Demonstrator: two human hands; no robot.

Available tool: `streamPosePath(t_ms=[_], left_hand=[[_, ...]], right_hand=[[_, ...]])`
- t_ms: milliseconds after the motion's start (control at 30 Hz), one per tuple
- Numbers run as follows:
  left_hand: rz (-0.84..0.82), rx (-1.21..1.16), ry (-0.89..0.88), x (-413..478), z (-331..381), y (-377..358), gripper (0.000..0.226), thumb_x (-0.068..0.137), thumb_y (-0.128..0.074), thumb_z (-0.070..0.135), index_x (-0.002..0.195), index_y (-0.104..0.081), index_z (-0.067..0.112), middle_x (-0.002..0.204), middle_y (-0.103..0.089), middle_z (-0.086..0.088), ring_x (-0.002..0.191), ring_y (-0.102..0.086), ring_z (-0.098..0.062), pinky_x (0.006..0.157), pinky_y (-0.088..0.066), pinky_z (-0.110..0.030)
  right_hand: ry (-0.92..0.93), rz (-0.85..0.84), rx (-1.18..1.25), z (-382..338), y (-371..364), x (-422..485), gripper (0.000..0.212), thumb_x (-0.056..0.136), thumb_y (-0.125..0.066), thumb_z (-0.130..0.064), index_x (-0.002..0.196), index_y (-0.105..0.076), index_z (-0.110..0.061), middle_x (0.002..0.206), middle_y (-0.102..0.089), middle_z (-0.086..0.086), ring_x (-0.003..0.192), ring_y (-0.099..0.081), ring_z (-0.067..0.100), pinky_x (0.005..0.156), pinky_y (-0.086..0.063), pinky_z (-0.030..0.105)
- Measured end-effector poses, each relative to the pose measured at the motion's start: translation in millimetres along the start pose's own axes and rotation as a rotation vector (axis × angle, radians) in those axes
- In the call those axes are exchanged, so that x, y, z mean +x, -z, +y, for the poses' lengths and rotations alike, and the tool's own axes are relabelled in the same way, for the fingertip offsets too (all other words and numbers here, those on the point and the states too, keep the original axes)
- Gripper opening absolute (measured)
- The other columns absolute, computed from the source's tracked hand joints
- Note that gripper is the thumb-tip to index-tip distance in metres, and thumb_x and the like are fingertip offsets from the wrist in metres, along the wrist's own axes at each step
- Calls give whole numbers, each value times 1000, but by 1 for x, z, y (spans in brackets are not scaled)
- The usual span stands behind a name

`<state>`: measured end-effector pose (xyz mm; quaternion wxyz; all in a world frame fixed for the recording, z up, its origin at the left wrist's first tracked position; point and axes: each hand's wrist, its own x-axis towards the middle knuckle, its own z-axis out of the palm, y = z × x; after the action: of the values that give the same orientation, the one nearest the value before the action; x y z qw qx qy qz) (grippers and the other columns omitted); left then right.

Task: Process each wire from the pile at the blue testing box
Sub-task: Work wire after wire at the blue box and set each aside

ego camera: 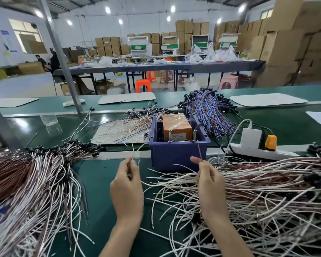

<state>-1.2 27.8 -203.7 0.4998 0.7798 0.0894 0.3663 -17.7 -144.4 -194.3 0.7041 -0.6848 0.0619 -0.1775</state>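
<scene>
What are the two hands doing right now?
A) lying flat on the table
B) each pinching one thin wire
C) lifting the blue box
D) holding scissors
B: the left hand pinches a white wire and the right hand pinches a reddish wire, both wire ends sticking up in front of the blue testing box.

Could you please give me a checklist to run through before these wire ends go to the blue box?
1. Left hand grip on white wire: ok, pinched near its tip.
2. Right hand grip on red wire: ok, tip points up.
3. Screws in the blue box uncovered: ok.
4. Tips touching the screws: not ok, both short of them.
5. Both tips from one wire: cannot tell.
</scene>
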Motion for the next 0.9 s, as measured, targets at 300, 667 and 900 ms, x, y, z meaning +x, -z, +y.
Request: streamPosePath(t_ms=[300, 667, 900], left_hand=[[-39, 163, -217, 1, 28, -9, 20, 100, -55, 32, 91, -65, 17, 55, -60, 8, 48, -56, -18, 49, -45, -35], [-95, 241, -237, 1, 29, -22, 17, 101, -53, 32, 95, -65, 21, 58, -63, 10, 49, -58, -13, 50, -45, -31], [-120, 241, -238, 2, 30, -23, 17, 102, -53, 32, 96, -64, 21, 57, -63, 8, 50, -60, -14, 51, -52, -39]], right_hand=[[64, 46, -34, -3, -5, -1, 17, 108, -40, -32, 115, -49, -44, 68, -65, -8, 46, -45, 0, 49, -40, 13], [75, 61, 42, -2, -6, -1, 18, 108, -41, -30, 111, -53, -43, 68, -65, -4, 45, -44, -1, 50, -41, 14], [82, 42, 60, 0, -8, 1, 19, 108, -40, -30, 113, -53, -43, 66, -64, -5, 48, -46, 0, 56, -44, 12]])
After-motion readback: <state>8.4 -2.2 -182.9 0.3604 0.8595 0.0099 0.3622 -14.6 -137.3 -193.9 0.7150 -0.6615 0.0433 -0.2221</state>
